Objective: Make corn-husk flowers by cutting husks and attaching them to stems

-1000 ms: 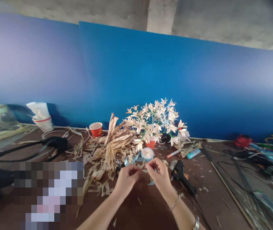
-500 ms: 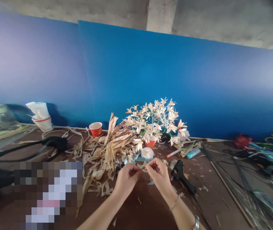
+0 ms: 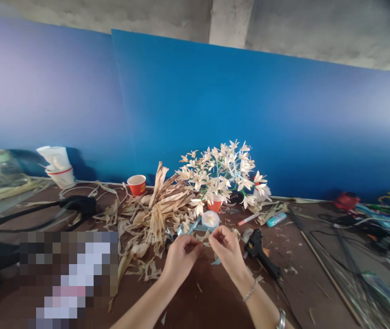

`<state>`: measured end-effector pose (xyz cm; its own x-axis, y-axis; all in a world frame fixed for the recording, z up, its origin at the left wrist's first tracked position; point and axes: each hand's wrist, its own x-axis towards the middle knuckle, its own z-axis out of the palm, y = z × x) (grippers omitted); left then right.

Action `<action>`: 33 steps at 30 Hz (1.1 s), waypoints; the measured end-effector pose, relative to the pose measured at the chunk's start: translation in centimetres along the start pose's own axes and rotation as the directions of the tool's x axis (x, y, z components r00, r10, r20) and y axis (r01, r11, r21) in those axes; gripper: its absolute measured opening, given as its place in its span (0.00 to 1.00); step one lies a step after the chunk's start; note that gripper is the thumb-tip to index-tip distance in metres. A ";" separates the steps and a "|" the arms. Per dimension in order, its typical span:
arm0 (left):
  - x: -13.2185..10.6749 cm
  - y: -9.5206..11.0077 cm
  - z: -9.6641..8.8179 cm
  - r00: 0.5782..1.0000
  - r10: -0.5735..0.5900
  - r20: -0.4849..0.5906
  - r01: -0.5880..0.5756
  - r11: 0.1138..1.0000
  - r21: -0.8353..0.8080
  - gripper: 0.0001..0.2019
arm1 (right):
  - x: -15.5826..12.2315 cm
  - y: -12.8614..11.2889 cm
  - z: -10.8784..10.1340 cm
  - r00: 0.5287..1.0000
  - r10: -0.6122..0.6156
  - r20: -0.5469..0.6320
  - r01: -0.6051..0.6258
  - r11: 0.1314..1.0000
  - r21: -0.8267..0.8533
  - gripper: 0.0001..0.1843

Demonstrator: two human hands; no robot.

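My left hand [image 3: 183, 252] is closed in a pinch, its fingertips turned inward above the brown table. Facing it, a short gap away, my right hand [image 3: 225, 246] is pinched too, thumb against fingers. Whatever either one holds is too small to make out. Just beyond them sits a roll of light-blue ribbon [image 3: 210, 220], its loose end curling left. Behind the roll stands a red paper cup [image 3: 214, 204] bearing a spray of cream flowers [image 3: 220, 169]. Dry corn husks [image 3: 160, 208] are heaped to the left of the flowers, and scissors [image 3: 170, 237] lie partly hidden by my left hand.
A black glue gun [image 3: 262, 256] with a cord lies right of my right hand. Near it are a marker [image 3: 249, 220] and a turquoise tube [image 3: 276, 219]. Another red paper cup [image 3: 136, 185] stands behind the husks. Wires and cables [image 3: 339, 242] spread at the right; a blue panel [image 3: 188, 105] rises behind.
My right fingertips have shifted very slightly away from the left ones, widening the gap a little. The things on the table have stayed where they were.
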<state>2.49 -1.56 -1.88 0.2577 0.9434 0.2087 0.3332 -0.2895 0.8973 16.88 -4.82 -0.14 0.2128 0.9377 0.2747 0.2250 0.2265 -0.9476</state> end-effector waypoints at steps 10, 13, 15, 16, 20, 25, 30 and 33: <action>-0.1 0.5 -0.1 0.999 0.035 -0.008 -0.035 0.999 0.011 0.06 | 0.1 0.1 0.3 0.999 -0.038 0.035 0.041 0.993 -0.108 0.07; -0.1 0.4 -0.1 0.999 0.039 -0.014 -0.038 0.999 0.017 0.06 | 0.1 0.1 0.3 0.998 -0.049 0.030 0.053 0.988 -0.142 0.07; -0.1 0.4 -0.1 0.999 0.036 -0.013 -0.036 0.999 0.020 0.06 | 0.1 0.1 0.2 0.998 -0.056 0.031 0.060 0.986 -0.153 0.07; -0.1 0.3 -0.1 0.999 0.036 -0.011 -0.036 0.999 0.022 0.06 | 0.1 0.1 0.2 0.998 -0.059 0.031 0.064 0.986 -0.157 0.07; -0.1 0.3 -0.1 0.999 0.053 -0.011 -0.053 0.998 0.032 0.05 | 0.0 0.1 0.1 0.998 -0.064 0.020 0.066 0.983 -0.172 0.07; -0.1 0.2 0.0 0.998 0.065 -0.007 -0.065 0.998 0.024 0.05 | 0.1 0.0 0.2 0.999 -0.046 0.024 0.049 0.988 -0.149 0.07; 0.1 0.5 0.0 0.990 -0.107 0.094 0.124 0.972 -0.201 0.09 | 0.2 -0.1 -0.6 1.000 0.026 0.015 -0.026 0.999 0.032 0.11; 0.0 1.1 -0.2 0.949 -0.172 0.265 0.276 0.861 -0.428 0.10 | 0.4 0.3 -1.3 0.997 0.082 0.006 -0.082 0.977 0.198 0.17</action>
<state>2.64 -1.80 -0.81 0.4270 0.9023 -0.0596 -0.0303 0.0801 0.9963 18.28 -4.67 -0.11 0.2248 0.9547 0.1949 0.0140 0.1968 -0.9803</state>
